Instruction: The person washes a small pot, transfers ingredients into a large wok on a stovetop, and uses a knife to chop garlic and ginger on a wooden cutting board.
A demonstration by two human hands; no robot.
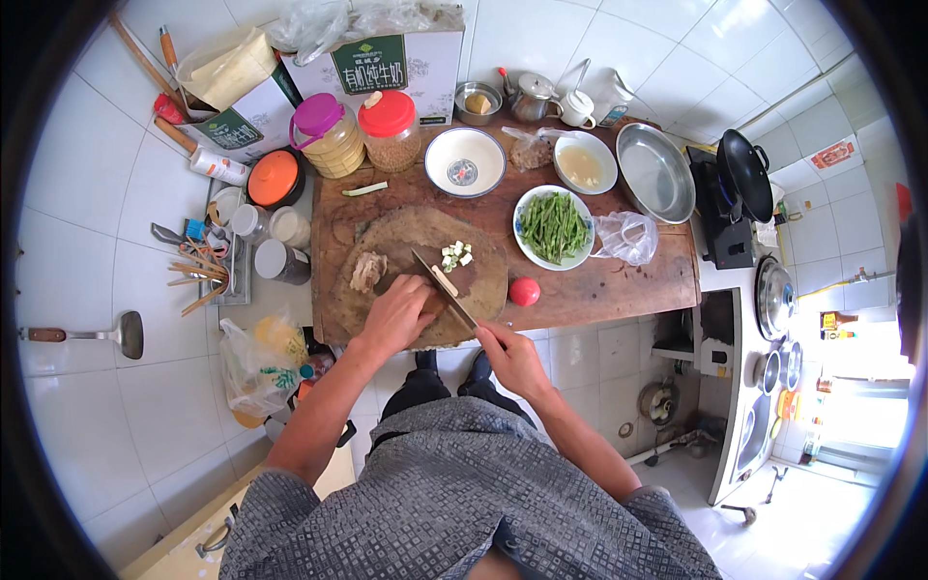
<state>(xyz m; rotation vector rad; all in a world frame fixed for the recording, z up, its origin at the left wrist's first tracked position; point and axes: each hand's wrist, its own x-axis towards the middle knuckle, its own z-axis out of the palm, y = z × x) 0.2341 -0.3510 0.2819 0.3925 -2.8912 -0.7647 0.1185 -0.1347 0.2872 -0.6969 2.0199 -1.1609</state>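
My right hand (513, 361) grips the handle of a kitchen knife (454, 301), its blade slanting across the round wooden chopping board (406, 232). The fingers of my left hand (397, 312) are curled down on the board just left of the blade; whatever may lie under them is hidden. Along the blade's right side rests a pale strip of vegetable (444, 280). Small white and green diced pieces (457, 255), which look like scallion, sit in a loose heap beyond it. A lump of meat (370, 271) is at the board's left.
On the wooden table (616, 290) stand a plate of cut green beans (554, 226), an empty white bowl (464, 159), a bowl of cloudy liquid (586, 163) and a steel basin (656, 172). A round red vegetable (525, 291) lies right of the board. Lidded jars (389, 130) line the back left.
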